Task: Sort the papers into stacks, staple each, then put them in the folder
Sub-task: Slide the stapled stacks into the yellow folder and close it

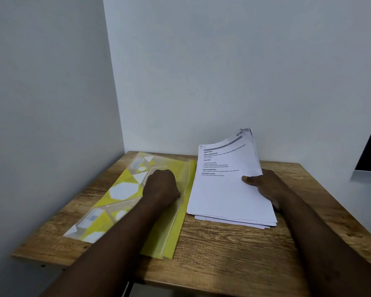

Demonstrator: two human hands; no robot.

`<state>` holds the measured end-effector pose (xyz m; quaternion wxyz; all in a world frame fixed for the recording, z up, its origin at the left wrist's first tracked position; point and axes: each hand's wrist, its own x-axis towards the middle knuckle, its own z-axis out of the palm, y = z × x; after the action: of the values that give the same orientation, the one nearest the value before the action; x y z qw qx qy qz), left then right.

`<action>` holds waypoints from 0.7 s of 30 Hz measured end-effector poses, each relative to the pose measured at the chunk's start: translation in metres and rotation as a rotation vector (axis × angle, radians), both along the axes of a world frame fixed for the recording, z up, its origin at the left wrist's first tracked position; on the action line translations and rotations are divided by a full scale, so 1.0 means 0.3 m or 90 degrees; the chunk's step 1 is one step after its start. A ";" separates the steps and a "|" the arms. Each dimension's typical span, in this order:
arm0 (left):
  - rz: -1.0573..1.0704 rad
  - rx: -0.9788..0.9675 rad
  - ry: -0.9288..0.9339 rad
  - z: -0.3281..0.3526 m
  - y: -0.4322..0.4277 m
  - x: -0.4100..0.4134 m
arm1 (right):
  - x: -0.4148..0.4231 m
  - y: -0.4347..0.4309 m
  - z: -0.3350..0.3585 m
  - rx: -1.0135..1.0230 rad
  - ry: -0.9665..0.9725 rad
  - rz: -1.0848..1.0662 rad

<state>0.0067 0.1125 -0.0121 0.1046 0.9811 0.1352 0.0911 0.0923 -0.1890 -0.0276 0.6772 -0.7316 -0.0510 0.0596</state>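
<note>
Wooden table [223, 249] in white-walled corner, yellow folder [124, 202], papers [229, 194]

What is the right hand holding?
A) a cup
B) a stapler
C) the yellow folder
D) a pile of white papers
D: the right hand grips the pile of white papers with its thumb on top, while the yellow folder lies on the table under the left hand.
</note>
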 end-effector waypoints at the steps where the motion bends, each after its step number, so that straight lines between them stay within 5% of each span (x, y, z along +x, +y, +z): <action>1: 0.004 0.018 -0.010 -0.001 -0.011 -0.006 | -0.001 0.001 0.001 -0.003 0.000 0.001; 8: -0.070 0.149 -0.046 0.022 -0.126 -0.046 | -0.008 0.000 0.008 0.002 0.001 0.000; 14: -0.006 -0.028 0.056 0.075 -0.100 -0.033 | -0.017 -0.010 0.028 0.032 0.004 -0.019; 21: -0.135 -0.119 0.191 0.069 -0.108 -0.044 | 0.011 -0.103 0.086 0.245 -0.090 -0.181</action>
<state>-0.0064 0.0801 0.0085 0.1828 0.9784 0.0533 -0.0805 0.0956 -0.2198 -0.0019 0.8004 -0.5913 -0.0051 -0.0982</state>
